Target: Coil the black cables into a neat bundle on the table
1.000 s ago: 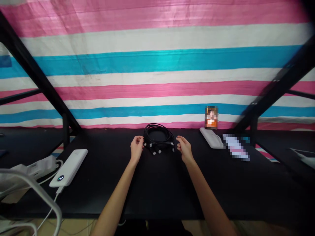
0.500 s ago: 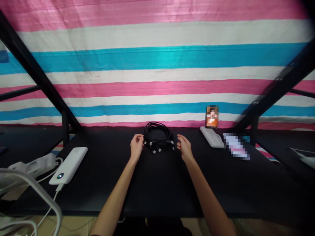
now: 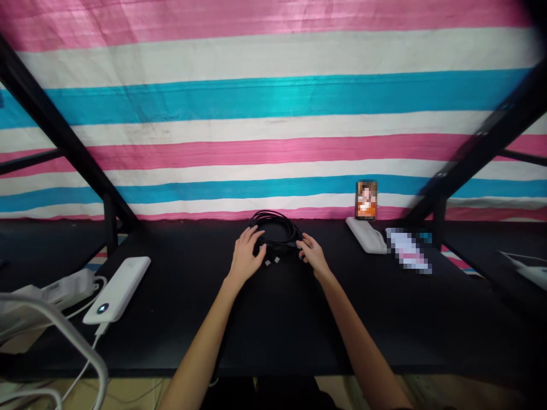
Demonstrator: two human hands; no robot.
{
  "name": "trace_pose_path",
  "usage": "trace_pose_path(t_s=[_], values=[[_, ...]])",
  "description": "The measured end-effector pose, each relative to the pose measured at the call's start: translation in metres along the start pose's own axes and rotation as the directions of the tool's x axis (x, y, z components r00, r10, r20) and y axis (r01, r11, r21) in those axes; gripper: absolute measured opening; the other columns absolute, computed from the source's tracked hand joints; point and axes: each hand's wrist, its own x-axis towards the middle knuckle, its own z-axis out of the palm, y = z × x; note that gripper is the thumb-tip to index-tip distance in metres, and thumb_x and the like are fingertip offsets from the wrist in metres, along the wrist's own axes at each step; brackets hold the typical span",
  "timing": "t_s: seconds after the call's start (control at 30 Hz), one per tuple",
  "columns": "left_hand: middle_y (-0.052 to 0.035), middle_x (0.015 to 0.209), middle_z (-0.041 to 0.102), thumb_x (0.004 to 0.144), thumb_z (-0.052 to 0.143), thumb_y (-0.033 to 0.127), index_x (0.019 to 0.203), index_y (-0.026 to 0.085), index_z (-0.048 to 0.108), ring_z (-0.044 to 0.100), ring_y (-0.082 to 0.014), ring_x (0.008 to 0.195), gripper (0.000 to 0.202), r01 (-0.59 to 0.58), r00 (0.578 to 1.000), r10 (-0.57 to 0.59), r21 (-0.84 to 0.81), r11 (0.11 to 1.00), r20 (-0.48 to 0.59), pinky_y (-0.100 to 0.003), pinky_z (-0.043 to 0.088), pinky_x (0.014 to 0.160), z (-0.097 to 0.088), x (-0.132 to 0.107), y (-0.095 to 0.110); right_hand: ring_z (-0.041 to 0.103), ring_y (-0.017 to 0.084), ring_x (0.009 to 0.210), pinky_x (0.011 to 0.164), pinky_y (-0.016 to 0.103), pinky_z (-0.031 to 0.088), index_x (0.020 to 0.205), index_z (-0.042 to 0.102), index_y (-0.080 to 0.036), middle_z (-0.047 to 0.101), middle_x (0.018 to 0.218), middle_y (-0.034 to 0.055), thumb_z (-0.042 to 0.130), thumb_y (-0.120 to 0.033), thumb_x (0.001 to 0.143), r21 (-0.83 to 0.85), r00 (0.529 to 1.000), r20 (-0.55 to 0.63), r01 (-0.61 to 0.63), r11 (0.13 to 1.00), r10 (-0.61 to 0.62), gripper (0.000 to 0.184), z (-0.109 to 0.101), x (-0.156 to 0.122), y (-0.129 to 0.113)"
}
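A coil of black cables with several light-coloured plug ends lies on the black table, near its back edge. My left hand rests on the coil's left side, fingers spread over the plugs. My right hand touches the coil's right side with fingers stretched toward the cable ends. Neither hand has lifted anything.
A white power bank with a lit indicator and white cable lies at the left, beside a white power strip. At the back right stand a small picture card, a white pouch and a blurred packet. Black frame bars slant at both sides.
Both hands moved inward onto the cable coil; the left hand opened from a loose curl and now covers the left plugs. The view shifted down slightly.
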Motion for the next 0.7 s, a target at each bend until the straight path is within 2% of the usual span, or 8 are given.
trace_pose_path(t_s=[0.1, 0.17, 0.3, 0.6, 0.7], values=[[-0.0091, 0.136, 0.045, 0.082, 0.048, 0.031, 0.125, 0.024, 0.048, 0.028, -0.0255, 0.133, 0.044, -0.119, 0.978, 0.096, 0.122, 0.985, 0.184, -0.046, 0.027, 0.103, 0.009, -0.006, -0.001, 0.042, -0.001, 0.036, 0.027, 0.015, 0.027, 0.118, 0.056, -0.019, 0.05, 0.129, 0.0184, 0.07, -0.026, 0.06, -0.005, 1.0, 0.014, -0.017, 1.0, 0.017, 0.06, 0.001, 0.002, 0.002], [-0.0096, 0.137, 0.044, 0.083, 0.047, 0.03, 0.126, 0.023, 0.047, 0.026, -0.026, 0.134, 0.044, -0.126, 0.97, 0.09, 0.151, 0.981, 0.224, -0.046, 0.027, 0.102, 0.015, -0.01, -0.004, 0.041, -0.001, 0.035, 0.026, 0.016, 0.026, 0.122, 0.054, -0.018, 0.048, 0.13, 0.0198, 0.071, -0.028, 0.061, -0.004, 1.0, 0.023, -0.02, 1.0, 0.02, 0.064, 0.0, 0.003, 0.002], [-0.0095, 0.136, 0.046, 0.083, 0.045, 0.027, 0.125, 0.022, 0.047, 0.026, -0.0263, 0.133, 0.042, -0.123, 0.97, 0.078, 0.189, 0.974, 0.229, -0.045, 0.028, 0.101, 0.02, -0.012, -0.007, 0.041, 0.0, 0.035, 0.026, 0.017, 0.026, 0.125, 0.051, -0.016, 0.048, 0.13, 0.0211, 0.071, -0.03, 0.062, -0.006, 0.999, 0.044, -0.014, 1.0, 0.014, 0.068, -0.001, 0.005, 0.003], [-0.0088, 0.132, 0.048, 0.084, 0.042, 0.026, 0.123, 0.022, 0.048, 0.029, -0.0257, 0.132, 0.039, -0.141, 0.968, 0.084, 0.236, 0.962, 0.238, -0.044, 0.031, 0.098, 0.019, -0.01, -0.007, 0.042, -0.001, 0.036, 0.027, 0.016, 0.027, 0.124, 0.052, -0.015, 0.048, 0.131, 0.0201, 0.069, -0.028, 0.065, -0.018, 0.999, 0.049, 0.006, 1.0, -0.005, 0.063, 0.0, 0.002, 0.002], [-0.0087, 0.133, 0.047, 0.085, 0.042, 0.026, 0.124, 0.022, 0.047, 0.029, -0.0256, 0.132, 0.04, -0.145, 0.966, 0.084, 0.247, 0.958, 0.243, -0.044, 0.031, 0.098, 0.02, -0.01, -0.008, 0.041, -0.001, 0.036, 0.028, 0.016, 0.028, 0.124, 0.053, -0.017, 0.048, 0.131, 0.0181, 0.069, -0.028, 0.065, -0.012, 0.999, 0.047, -0.003, 1.0, 0.004, 0.062, 0.0, 0.002, 0.002]])
